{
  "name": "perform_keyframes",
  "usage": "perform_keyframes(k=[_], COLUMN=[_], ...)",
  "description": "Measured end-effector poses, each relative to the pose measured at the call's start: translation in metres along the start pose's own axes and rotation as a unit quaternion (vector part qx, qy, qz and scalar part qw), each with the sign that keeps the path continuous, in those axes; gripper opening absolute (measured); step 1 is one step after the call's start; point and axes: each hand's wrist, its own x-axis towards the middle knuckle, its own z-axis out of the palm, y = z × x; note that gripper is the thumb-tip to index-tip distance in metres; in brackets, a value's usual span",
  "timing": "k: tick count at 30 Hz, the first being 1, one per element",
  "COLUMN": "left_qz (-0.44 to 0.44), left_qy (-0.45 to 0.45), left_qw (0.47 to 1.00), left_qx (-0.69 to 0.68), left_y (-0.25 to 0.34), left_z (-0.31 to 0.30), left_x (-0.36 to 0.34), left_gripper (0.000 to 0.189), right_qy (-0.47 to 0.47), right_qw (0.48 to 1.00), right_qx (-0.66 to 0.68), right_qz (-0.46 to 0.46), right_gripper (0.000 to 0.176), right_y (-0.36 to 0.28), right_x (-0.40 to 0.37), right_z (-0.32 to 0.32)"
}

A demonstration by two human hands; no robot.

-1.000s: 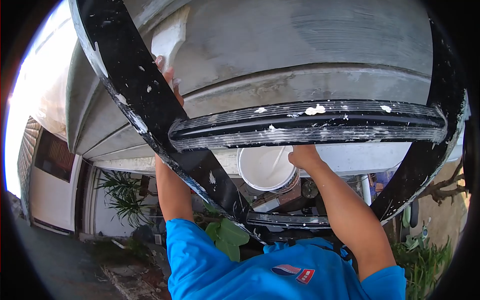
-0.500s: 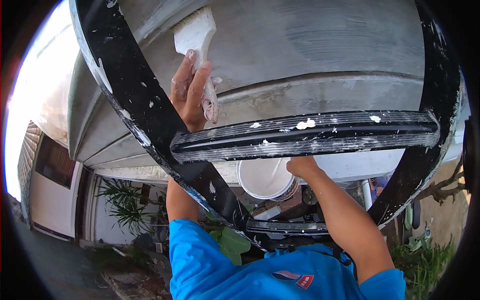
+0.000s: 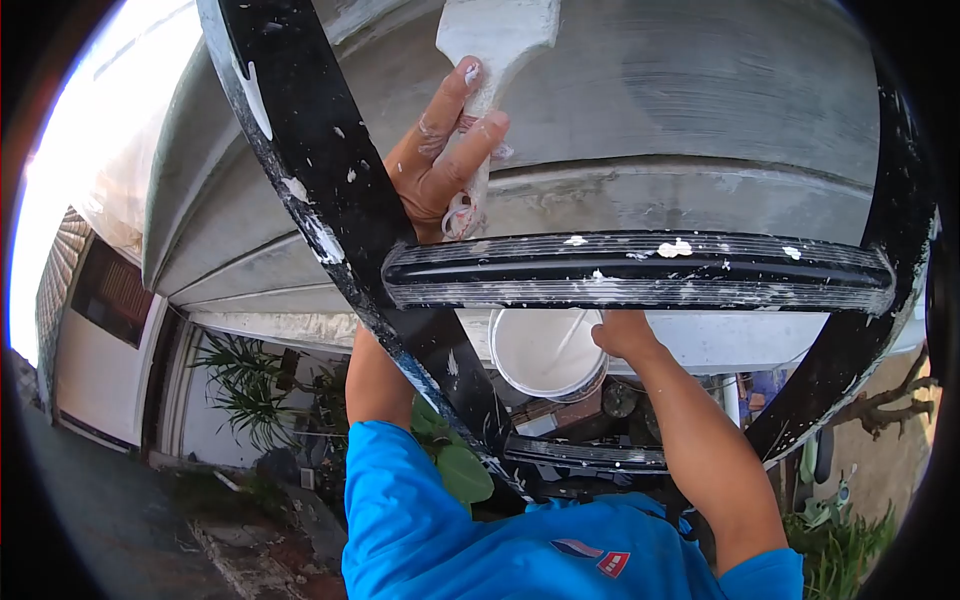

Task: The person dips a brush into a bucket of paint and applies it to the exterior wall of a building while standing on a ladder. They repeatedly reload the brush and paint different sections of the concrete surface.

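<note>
A wide paintbrush (image 3: 497,40), pale with paint, points up at a bare grey wall. My left hand (image 3: 440,165) grips its handle, the fingers smeared with white, and the ladder rail partly covers the hand. Below the rung, a bucket (image 3: 500,365) holds pale paint with a thin stick-like thing slanting in it. At the bucket's right edge sits my right hand (image 3: 622,332), its fingers curled closed. The rung hides part of that hand, and what it grips cannot be made out.
A black ladder rung (image 3: 640,272), spattered white, crosses in front of me between two side rails (image 3: 300,120). The grey wall (image 3: 700,90) has a ledge running across. Plants (image 3: 240,385) and a house door (image 3: 110,290) appear at lower left.
The paintbrush and my left hand have shifted right and upward in view, with the bristle end now cut off by the top edge. The ladder also appears further right. My right hand stays by the bucket.
</note>
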Motion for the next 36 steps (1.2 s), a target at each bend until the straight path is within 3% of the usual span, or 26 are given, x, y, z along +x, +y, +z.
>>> perform_keyframes(k=[5,12,13,16,21,24,25,27,28,30,32,33,35,36], left_qz=[-0.057,-0.214,-0.235,-0.269,-0.208,-0.109,-0.065,0.019,0.028,0.046,0.021,0.022,-0.023,-0.048], left_qy=[0.004,0.142,0.162,0.196,0.144,0.104,0.096,0.083,0.081,0.076,0.016,-0.012,-0.102,-0.067], left_qw=[0.995,0.952,0.943,0.929,0.963,0.983,0.986,0.983,0.984,0.986,0.993,0.994,0.988,0.99], left_qx=[0.087,0.168,0.171,0.158,0.096,0.106,0.12,0.162,0.156,0.142,0.118,0.111,0.112,0.115], left_y=[-0.017,-0.061,-0.061,-0.048,-0.01,-0.017,-0.02,-0.015,-0.018,-0.023,-0.017,-0.014,0.007,0.0], left_z=[-0.027,-0.075,-0.079,-0.076,-0.033,-0.002,0.01,0.03,0.034,0.035,0.02,0.013,-0.008,-0.013], left_x=[-0.046,-0.127,-0.137,-0.151,-0.116,-0.077,-0.06,-0.029,-0.027,-0.025,-0.033,-0.034,-0.027,-0.034], left_gripper=[0.039,0.041,0.042,0.042,0.044,0.045,0.045,0.046,0.047,0.048,0.049,0.049,0.043,0.043], right_qy=[-0.054,-0.046,-0.058,0.075,-0.037,0.006,-0.033,0.019,0.044,-0.006,-0.022,0.073,-0.013,-0.055], right_qw=[0.995,0.998,0.998,0.997,0.999,1.0,0.999,1.0,0.999,0.999,0.998,0.997,0.999,0.997], right_qx=[0.052,0.0,0.006,0.011,-0.005,-0.009,-0.004,-0.007,-0.006,0.007,0.023,0.022,0.021,0.019], right_qz=[0.063,0.032,0.039,0.014,0.038,0.014,0.028,0.018,0.012,0.032,0.05,0.017,0.037,0.047], right_gripper=[0.056,0.05,0.041,0.033,0.03,0.029,0.031,0.035,0.037,0.044,0.045,0.042,0.039,0.038], right_y=[-0.01,-0.004,-0.006,-0.005,-0.008,-0.008,-0.009,-0.005,-0.008,-0.009,-0.013,-0.009,-0.013,-0.014], right_x=[-0.004,-0.001,-0.001,-0.007,-0.001,-0.005,-0.003,-0.003,-0.004,-0.001,-0.004,-0.006,-0.003,-0.002], right_z=[-0.011,-0.005,-0.01,0.0,-0.008,-0.007,-0.01,-0.002,-0.002,-0.008,-0.012,-0.001,-0.011,-0.016])
